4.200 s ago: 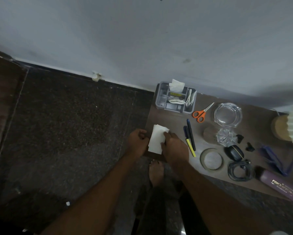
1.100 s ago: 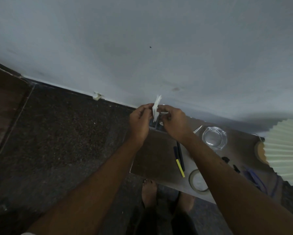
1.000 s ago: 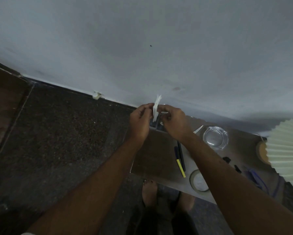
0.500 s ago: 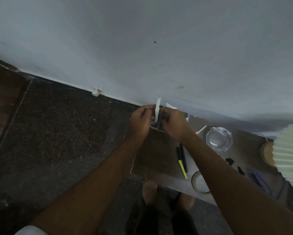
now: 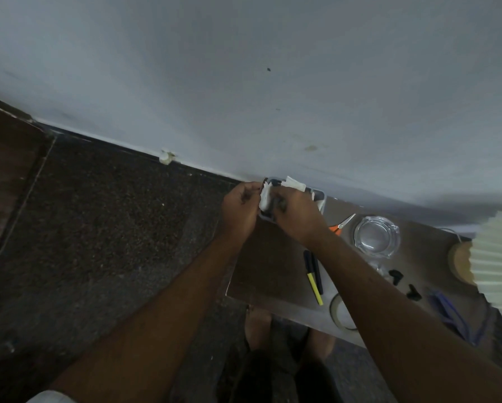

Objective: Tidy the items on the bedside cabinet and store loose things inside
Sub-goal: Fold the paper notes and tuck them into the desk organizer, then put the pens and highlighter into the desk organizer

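Left hand (image 5: 239, 210) and right hand (image 5: 295, 212) both had fingers pinched on the paper (image 5: 265, 197) mid-frame, guessing to slot it into the box (image 5: 323, 202).

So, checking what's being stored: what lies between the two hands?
Head view: folded white paper, pinched between left hand and right hand over the organizer tray.

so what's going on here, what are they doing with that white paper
A person is tidying a bedside cabinet. The left hand and the right hand both hold a folded white paper over the clear organiser box at the cabinet's back corner, apparently tucking it in. Loose on the top lie pens, orange scissors, a glass ashtray and a tape roll, not yet put away.
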Tool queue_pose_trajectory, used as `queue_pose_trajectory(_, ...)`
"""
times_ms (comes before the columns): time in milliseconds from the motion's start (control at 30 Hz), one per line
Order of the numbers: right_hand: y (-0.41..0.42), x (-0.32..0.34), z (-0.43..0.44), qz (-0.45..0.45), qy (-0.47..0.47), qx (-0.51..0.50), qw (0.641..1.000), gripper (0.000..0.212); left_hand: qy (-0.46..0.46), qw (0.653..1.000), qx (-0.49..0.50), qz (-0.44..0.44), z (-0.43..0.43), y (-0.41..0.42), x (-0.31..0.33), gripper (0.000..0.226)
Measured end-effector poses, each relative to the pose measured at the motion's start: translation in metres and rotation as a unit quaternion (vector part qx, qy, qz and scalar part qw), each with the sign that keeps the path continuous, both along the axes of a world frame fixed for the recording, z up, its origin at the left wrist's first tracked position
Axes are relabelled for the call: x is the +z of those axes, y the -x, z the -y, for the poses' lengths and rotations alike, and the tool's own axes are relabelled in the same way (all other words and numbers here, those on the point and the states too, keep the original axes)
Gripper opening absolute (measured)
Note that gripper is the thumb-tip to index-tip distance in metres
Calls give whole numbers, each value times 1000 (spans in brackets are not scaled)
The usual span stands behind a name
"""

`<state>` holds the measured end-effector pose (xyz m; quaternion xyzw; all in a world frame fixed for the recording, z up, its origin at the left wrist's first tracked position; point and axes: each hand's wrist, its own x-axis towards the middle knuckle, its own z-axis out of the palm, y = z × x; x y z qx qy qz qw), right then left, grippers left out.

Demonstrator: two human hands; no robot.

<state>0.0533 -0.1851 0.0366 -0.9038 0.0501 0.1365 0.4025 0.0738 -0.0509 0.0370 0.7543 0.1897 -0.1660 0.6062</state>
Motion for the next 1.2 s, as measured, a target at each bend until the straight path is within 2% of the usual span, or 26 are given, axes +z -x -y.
queue_pose_trajectory(200, 5, 9, 0, 18, -18, -10, 1000, 23, 4, 1000, 15, 0, 0, 1, 7, 23)
queue_pose_trajectory(333, 14, 16, -3, 63, -26, -44, 997, 26, -6, 999, 36, 9, -2, 5, 16, 24)
queue_pose_trajectory(500, 26, 22, -5, 36, -48, -89, 994, 30, -22, 999, 24, 26, -3, 18, 33, 21)
queue_pose_trajectory(733, 57, 40, -1, 46, -144, -176, 973, 26, 31, 999, 10, 22, 11, 46, 48, 18)
queue_pose_trajectory(933, 97, 42, 8, 28, -151, -231, 961, 34, 52, 999, -2, -14, 22, 84, 34, 17)
queue_pose_trajectory(1067, 129, 32, 11, 29, -113, -269, 956, 30, 47, 997, -19, -61, 28, 109, 14, 18)
queue_pose_trajectory(1200, 156, 16, 12, -30, -87, -305, 948, 30, 12, 993, -48, -104, 33, 130, -5, 19)
